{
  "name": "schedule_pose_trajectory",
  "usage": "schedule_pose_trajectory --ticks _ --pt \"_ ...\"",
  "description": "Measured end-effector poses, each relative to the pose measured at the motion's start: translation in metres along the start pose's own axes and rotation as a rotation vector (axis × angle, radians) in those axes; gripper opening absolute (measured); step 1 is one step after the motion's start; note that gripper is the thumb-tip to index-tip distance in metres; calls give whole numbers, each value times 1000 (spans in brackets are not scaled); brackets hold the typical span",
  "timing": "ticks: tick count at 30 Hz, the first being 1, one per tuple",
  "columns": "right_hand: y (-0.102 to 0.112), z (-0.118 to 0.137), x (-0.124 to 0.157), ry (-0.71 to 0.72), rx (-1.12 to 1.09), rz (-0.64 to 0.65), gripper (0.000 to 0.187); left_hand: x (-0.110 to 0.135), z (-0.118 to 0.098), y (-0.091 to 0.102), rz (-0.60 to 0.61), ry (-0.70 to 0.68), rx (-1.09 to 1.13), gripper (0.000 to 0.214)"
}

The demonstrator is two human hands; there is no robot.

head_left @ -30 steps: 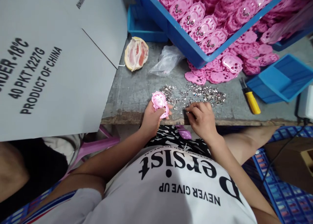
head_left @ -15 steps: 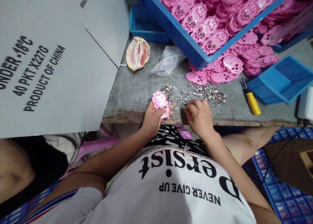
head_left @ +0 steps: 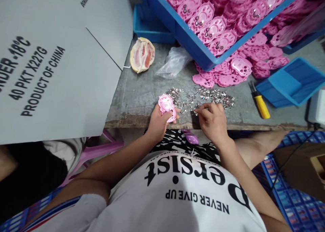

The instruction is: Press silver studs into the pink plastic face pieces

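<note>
My left hand (head_left: 157, 123) is closed around a pink plastic shell (head_left: 166, 104), its thumb lying over the lower end and its face turned up. To the right, my right hand (head_left: 213, 121) rests low over the table edge, thumb and forefinger pinched at the near side of a scatter of small shiny metal pieces (head_left: 215, 96). Whatever lies between those fingertips is too small to make out. A second cluster of metal pieces (head_left: 175, 94) spreads just beyond the shell.
A blue crate (head_left: 193, 39) full of pink shells stands at the back, with loose pink shells (head_left: 228, 74) beside it. Around lie a yellow-handled screwdriver (head_left: 262, 106), a blue bin (head_left: 281, 86), a plastic bag (head_left: 175, 63) and a cut fruit (head_left: 142, 55). A large carton (head_left: 71, 73) fills the left.
My right hand has shifted slightly to the right, its fingers now stretched further toward the metal pieces. My left hand and the pink plastic shell have stayed in place.
</note>
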State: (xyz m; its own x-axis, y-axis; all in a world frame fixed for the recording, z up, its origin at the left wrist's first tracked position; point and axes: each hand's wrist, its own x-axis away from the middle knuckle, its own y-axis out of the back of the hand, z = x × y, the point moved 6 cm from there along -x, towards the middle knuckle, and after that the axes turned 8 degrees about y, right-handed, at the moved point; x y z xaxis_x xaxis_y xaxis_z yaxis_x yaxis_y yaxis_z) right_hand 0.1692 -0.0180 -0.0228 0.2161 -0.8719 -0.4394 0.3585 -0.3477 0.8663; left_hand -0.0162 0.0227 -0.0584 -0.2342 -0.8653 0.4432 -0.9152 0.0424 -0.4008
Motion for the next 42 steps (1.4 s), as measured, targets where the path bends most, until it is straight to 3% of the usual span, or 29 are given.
schedule_pose_trajectory --ticks 7,14,19,25,33,39,42 --pt "-17 12 -13 15 -55 50 20 0 1 0 -3 -4 -7 43" --pt "-28 13 -21 63 25 122 19 1 -1 -2 8 -15 5 41" --pt "-31 13 -21 73 19 88 23 1 -1 -2 12 -22 3 42" --pt "-4 4 -18 -166 -418 -108 11 5 -2 -7 46 -35 -27 41" --pt "-7 7 -7 -477 -1036 -120 8 10 4 -27 204 67 135 47" --pt "-13 6 1 -540 -1058 -178 11 13 8 -37 319 102 196 39" --pt "-10 4 3 -540 -996 -176 12 15 9 -38 363 129 204 48"
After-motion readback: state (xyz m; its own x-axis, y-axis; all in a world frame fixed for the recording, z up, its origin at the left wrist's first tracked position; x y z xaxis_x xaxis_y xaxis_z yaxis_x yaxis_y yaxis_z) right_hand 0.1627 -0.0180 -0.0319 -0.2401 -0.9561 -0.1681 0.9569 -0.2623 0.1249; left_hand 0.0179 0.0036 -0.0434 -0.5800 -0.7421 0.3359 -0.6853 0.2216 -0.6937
